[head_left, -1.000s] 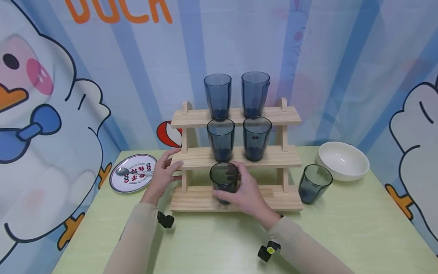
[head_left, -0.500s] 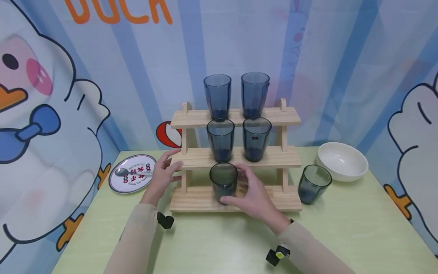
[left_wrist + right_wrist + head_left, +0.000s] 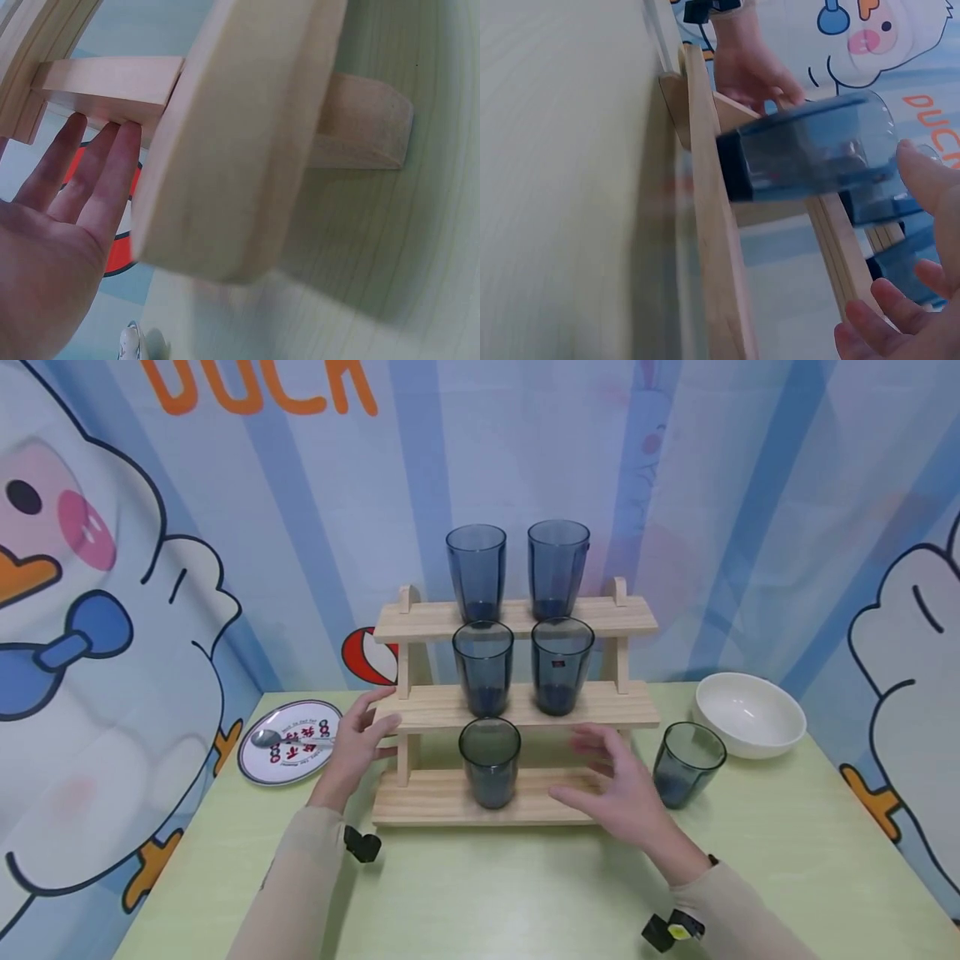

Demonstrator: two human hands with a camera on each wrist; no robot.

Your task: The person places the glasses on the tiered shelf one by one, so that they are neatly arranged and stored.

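A three-tier wooden display rack [image 3: 427, 802] stands in the middle of the table. My left hand [image 3: 356, 747] holds its left end, thumb at the middle shelf's edge; in the left wrist view, outstretched fingers [image 3: 105, 187] touch the side post. On the bottom shelf, left of centre, a smoky blue-grey drinking glass [image 3: 491, 768] sits upright. My right hand [image 3: 618, 793] hovers in front of the shelf's right half, fingers spread and holding nothing, apart from that glass. Another matching glass [image 3: 688, 768] stands on the table at the rack's right.
Two glasses [image 3: 483, 668] occupy the middle shelf and two more glasses [image 3: 477, 572] the top one. A white bowl [image 3: 750, 714] lies behind the glass at right. To the left is an oval plate [image 3: 258, 764] bearing a spoon [image 3: 268, 737]. A printed curtain [image 3: 322, 527] hangs behind.
My right hand has let go of the glass on the bottom shelf and moved away to the right, fingers spreading. That glass stays in place; my left hand has not moved.
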